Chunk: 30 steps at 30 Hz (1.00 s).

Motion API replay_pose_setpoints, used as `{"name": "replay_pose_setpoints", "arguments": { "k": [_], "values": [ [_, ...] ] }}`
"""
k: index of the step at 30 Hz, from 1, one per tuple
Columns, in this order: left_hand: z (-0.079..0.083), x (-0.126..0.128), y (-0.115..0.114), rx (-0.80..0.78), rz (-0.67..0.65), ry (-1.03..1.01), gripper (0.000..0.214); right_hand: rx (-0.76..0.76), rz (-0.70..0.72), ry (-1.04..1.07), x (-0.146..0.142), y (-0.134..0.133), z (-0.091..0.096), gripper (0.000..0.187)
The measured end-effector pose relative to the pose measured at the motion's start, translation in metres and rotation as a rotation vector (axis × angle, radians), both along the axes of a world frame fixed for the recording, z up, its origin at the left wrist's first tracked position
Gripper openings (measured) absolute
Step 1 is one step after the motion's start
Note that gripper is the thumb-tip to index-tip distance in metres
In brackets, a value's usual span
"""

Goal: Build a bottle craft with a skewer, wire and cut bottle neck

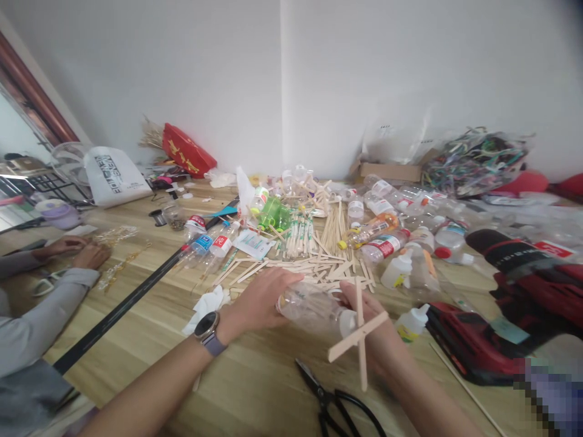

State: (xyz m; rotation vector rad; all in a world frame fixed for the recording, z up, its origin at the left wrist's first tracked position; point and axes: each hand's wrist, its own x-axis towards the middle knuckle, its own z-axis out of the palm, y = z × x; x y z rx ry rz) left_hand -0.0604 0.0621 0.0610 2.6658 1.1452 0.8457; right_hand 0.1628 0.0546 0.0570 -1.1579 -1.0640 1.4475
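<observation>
Round dark-faced watch (206, 326) with purplish-grey strap (215, 346) on left wrist (223, 331).

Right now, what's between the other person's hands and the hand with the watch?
In the head view, going from the co-worker's hands to the left hand: clear and yellow strands, a long black bar, then a crumpled white thing.

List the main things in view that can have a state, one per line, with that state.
Clear bottle: on its side, gripped by left hand
Crossed sticks: overlapping in an X
Scissors: lying, blades closed
Watch: strapped on wrist
Red drill: standing on its base
Yellow-capped bottle: lying, cap on
Black strip: lying flat
White bag: standing upright
</observation>
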Motion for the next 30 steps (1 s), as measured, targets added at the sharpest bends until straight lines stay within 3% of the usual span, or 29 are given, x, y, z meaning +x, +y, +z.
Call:
{"name": "replay_pose_setpoints", "arguments": {
  "k": [5, 14, 20, 24, 26, 30],
  "values": [
    [0.001, -0.005, -0.003, -0.049, 0.035, -0.019, 0.061, 0.012, -0.041, -0.032, 0.011, 0.001, -0.002, 0.051],
    [-0.001, -0.024, -0.008, -0.075, 0.046, 0.024, 0.051, 0.03, -0.154, -0.124, 0.062, -0.011, -0.003, 0.061],
    [-0.001, -0.044, -0.011, -0.08, 0.087, 0.001, 0.049, -0.06, -0.331, -0.208, 0.113, -0.023, -0.022, 0.062],
    [-0.004, -0.068, -0.012, -0.035, 0.222, -0.06, 0.057, -0.232, -0.358, -0.045, 0.17, -0.026, -0.045, 0.058],
    [-0.006, -0.077, -0.012, -0.031, 0.251, -0.053, 0.059, -0.267, -0.436, 0.037, 0.186, -0.027, -0.049, 0.059],
    [-0.007, -0.082, -0.013, -0.006, 0.314, -0.093, 0.064, -0.108, -0.61, 0.107, 0.172, -0.028, -0.033, 0.058]
  ]
}}
